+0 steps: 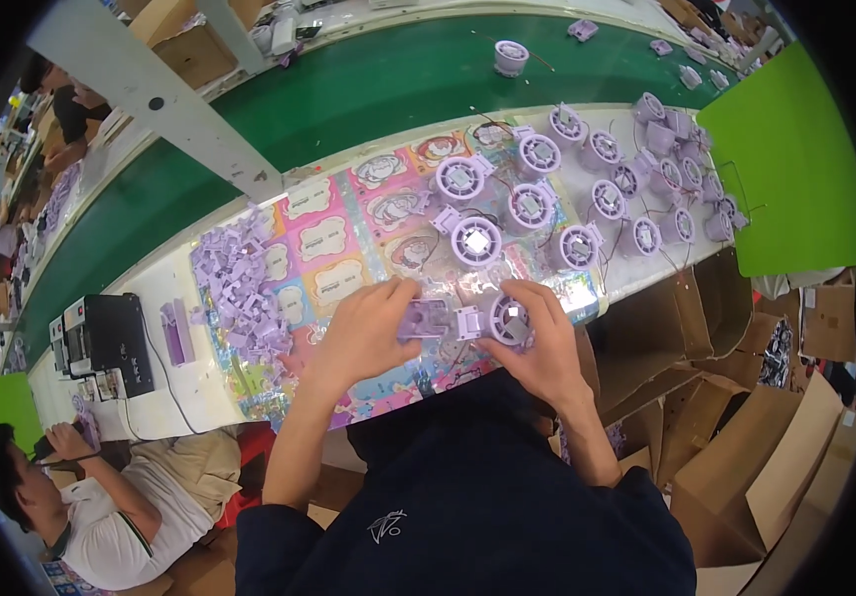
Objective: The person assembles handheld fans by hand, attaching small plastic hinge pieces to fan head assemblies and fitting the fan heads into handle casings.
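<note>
Left fingers (398, 295) are pinching lilac casing (430, 319), right fingers (535, 298) gripping round housing (510, 323), apparently pairing them, next move probably needing alignment.

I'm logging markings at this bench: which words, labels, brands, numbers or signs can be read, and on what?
No text is legible:
Multicoloured, patterned plastic table sheet: dark lettering in panels, too small.
Black, box-shaped device: pale marking, too blurred.
Dark navy fabric shirt: white line-drawn emblem, no readable word.
</note>
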Demonstrator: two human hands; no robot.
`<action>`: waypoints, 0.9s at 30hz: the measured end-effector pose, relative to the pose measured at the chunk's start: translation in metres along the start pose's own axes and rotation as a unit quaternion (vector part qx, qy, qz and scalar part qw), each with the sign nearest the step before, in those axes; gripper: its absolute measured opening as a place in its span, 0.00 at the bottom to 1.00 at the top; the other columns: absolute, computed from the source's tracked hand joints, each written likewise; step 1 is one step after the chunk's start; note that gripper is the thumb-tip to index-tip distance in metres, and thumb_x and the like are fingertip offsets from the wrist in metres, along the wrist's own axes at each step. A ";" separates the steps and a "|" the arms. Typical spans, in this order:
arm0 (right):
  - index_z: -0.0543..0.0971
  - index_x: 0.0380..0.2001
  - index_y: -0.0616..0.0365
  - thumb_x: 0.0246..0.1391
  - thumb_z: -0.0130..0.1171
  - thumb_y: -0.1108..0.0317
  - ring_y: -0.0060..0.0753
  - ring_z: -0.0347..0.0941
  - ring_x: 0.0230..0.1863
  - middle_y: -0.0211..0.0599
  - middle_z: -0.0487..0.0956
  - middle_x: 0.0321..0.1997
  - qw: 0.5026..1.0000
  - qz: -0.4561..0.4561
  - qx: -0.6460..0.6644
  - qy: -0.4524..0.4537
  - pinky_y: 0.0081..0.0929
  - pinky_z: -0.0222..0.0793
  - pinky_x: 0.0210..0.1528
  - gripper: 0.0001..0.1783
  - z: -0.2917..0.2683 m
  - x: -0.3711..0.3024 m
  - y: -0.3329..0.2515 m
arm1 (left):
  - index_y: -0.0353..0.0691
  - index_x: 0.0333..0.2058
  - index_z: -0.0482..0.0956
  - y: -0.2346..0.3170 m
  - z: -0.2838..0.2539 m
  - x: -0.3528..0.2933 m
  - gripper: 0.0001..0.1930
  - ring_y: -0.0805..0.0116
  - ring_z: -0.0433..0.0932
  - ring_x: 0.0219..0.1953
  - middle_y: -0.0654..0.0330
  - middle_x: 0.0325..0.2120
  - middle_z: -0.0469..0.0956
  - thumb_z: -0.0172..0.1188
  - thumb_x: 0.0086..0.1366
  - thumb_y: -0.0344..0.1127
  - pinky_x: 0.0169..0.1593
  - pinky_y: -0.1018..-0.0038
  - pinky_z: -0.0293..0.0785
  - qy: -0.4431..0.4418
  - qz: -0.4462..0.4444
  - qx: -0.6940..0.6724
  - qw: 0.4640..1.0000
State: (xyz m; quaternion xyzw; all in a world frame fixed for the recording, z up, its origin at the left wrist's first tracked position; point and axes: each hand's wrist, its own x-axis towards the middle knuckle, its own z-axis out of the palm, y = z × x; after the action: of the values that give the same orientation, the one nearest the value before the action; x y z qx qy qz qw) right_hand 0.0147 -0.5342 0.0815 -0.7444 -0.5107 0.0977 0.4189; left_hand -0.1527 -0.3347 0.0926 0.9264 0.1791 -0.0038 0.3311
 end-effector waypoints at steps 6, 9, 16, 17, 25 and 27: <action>0.75 0.55 0.61 0.39 0.77 0.71 0.52 0.74 0.54 0.45 0.75 0.55 0.997 -0.076 -0.018 -0.011 0.41 0.73 0.54 0.36 -0.002 0.011 -0.009 | 0.39 0.50 0.78 0.010 0.005 0.002 0.28 0.47 0.80 0.43 0.51 0.41 0.79 0.70 0.46 0.38 0.45 0.58 0.76 -0.009 0.032 -0.035 0.999; 0.75 0.56 0.60 0.39 0.76 0.70 0.51 0.74 0.53 0.45 0.75 0.55 0.992 -0.109 -0.053 -0.044 0.42 0.73 0.53 0.37 -0.004 0.015 -0.008 | 0.38 0.50 0.80 0.011 0.009 0.002 0.27 0.47 0.81 0.45 0.49 0.43 0.80 0.70 0.49 0.39 0.47 0.58 0.77 0.001 0.030 -0.068 0.997; 0.76 0.56 0.60 0.35 0.77 0.71 0.51 0.75 0.51 0.44 0.77 0.54 0.982 -0.149 -0.106 -0.051 0.42 0.74 0.52 0.39 -0.012 0.023 -0.017 | 0.35 0.50 0.81 0.014 0.008 -0.003 0.25 0.45 0.81 0.44 0.47 0.42 0.82 0.70 0.57 0.44 0.48 0.61 0.76 0.031 0.023 -0.198 0.979; 0.76 0.56 0.60 0.35 0.77 0.71 0.51 0.75 0.50 0.44 0.77 0.54 0.979 -0.160 -0.117 -0.047 0.43 0.74 0.51 0.39 -0.013 0.024 -0.020 | 0.35 0.50 0.81 0.015 0.008 -0.004 0.25 0.45 0.81 0.44 0.47 0.42 0.82 0.70 0.57 0.44 0.48 0.61 0.76 0.030 0.022 -0.198 0.979; 0.78 0.55 0.61 0.34 0.76 0.72 0.50 0.75 0.49 0.44 0.77 0.54 0.969 -0.181 -0.160 -0.043 0.43 0.74 0.51 0.38 -0.018 0.025 -0.027 | 0.34 0.49 0.81 0.026 0.004 -0.004 0.23 0.48 0.80 0.39 0.50 0.35 0.81 0.69 0.58 0.41 0.44 0.61 0.75 0.055 -0.004 -0.136 0.989; 0.78 0.55 0.61 0.34 0.76 0.72 0.49 0.75 0.50 0.44 0.77 0.55 0.967 -0.189 -0.167 -0.036 0.42 0.74 0.51 0.38 -0.019 0.025 -0.027 | 0.33 0.48 0.81 0.027 0.004 -0.003 0.23 0.48 0.80 0.39 0.50 0.35 0.81 0.69 0.57 0.41 0.43 0.61 0.74 0.051 -0.002 -0.137 0.989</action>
State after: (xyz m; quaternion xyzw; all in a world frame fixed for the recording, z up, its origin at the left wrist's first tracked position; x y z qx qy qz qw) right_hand 0.0185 -0.5199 0.1202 -0.6899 -0.6659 -0.0426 0.2809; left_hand -0.1462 -0.3570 0.1066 0.8710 0.1963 0.0672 0.4454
